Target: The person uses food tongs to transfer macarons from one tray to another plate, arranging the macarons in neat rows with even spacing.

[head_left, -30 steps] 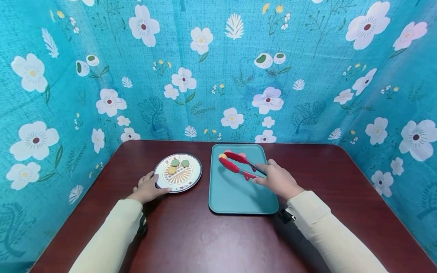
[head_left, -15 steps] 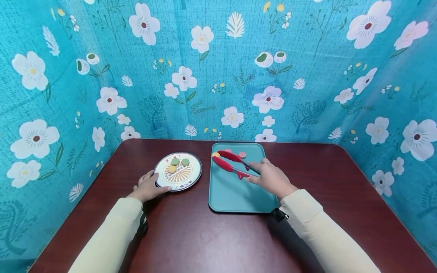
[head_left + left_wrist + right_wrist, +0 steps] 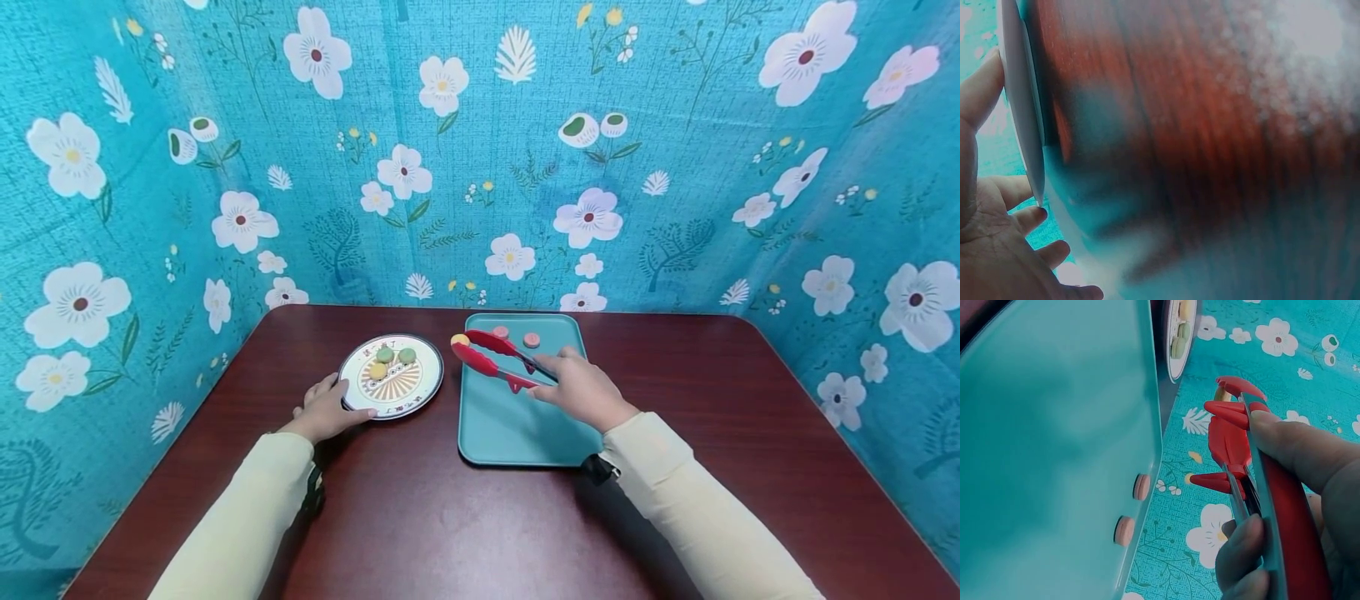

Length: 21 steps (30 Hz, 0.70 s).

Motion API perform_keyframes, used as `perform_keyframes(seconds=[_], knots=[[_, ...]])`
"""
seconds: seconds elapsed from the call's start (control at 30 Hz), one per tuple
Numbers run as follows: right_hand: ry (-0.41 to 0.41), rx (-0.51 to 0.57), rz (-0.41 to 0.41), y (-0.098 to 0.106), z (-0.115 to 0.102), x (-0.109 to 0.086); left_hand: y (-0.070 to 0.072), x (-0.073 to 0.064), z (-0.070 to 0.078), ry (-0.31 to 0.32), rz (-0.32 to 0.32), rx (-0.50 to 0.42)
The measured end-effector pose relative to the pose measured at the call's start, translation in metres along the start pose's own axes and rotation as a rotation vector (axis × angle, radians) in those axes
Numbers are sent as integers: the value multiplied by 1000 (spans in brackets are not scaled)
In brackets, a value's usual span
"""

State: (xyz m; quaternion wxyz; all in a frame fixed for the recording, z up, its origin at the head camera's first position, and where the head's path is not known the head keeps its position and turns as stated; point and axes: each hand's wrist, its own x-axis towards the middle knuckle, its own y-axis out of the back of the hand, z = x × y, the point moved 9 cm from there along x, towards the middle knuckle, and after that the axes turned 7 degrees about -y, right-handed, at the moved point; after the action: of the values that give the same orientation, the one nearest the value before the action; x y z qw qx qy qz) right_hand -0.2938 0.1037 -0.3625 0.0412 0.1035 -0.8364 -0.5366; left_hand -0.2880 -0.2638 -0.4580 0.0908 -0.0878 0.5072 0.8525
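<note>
The right hand [image 3: 583, 388] grips red tongs [image 3: 476, 360], which pinch a yellow cookie [image 3: 461, 341] near the left edge of the tray [image 3: 525, 437]. Two pink cookies [image 3: 532, 340] lie at its far end. Farther left, the left hand [image 3: 324, 414], fingers spread, touches the rim of a plate [image 3: 427, 379] bearing three cookies [image 3: 407, 357].

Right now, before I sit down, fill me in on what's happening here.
Someone's right hand holds red tongs, which grip a yellow macaron that appears by the edge of the tray facing the plate. The left hand holds the plate at its rim. Two green macarons and another yellow one lie on the plate; two pink macarons lie on the tray.
</note>
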Motion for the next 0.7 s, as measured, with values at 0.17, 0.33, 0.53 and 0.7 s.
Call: perform_keyframes(seconds=[0.17, 0.33, 0.53, 0.7], knots=[[9, 7, 4, -3, -4, 2, 0, -2, 1, -1, 4, 1], [18, 17, -1, -5, -10, 3, 0, -2, 1, -1, 3, 5], [20, 27, -8, -8, -15, 5, 0, -2, 2, -3, 2, 1], [33, 35, -12, -12, -21, 5, 0, -3, 1, -4, 7, 0]])
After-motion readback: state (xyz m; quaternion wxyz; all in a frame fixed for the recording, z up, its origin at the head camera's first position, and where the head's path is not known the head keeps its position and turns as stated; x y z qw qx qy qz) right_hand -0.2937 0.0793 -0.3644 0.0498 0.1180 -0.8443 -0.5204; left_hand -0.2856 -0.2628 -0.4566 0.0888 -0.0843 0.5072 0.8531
